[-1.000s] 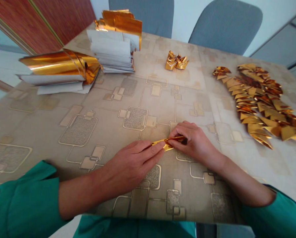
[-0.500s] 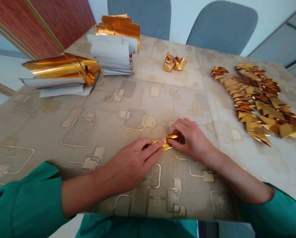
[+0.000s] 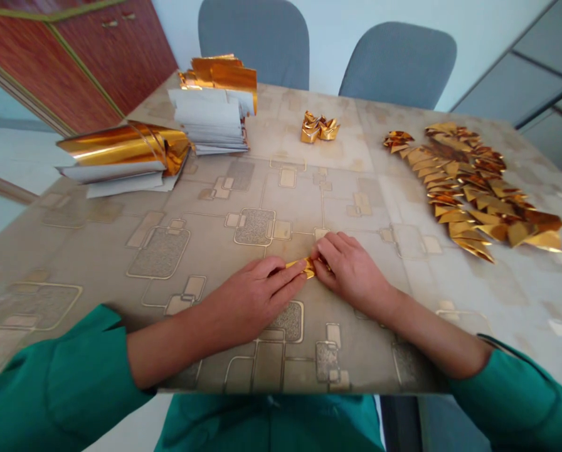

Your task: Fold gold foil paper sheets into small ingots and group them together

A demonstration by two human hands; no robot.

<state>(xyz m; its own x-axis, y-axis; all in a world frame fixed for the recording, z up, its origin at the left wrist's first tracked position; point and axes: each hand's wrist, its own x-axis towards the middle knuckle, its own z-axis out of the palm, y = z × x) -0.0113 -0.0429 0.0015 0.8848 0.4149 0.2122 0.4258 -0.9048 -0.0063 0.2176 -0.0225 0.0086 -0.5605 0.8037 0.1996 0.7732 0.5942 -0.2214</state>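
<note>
Gold foil strip | long axis side to side | left hand, right hand together, pinching it

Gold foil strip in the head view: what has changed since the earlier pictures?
The gold foil strip looks shorter now, folded up between the left hand and right hand, which have closed in together. The rows of folded gold pieces stayed put.

Two gray-blue chairs stand by a pale wall, with a red-brown wood cupboard on the left and gray panels on the right
</note>
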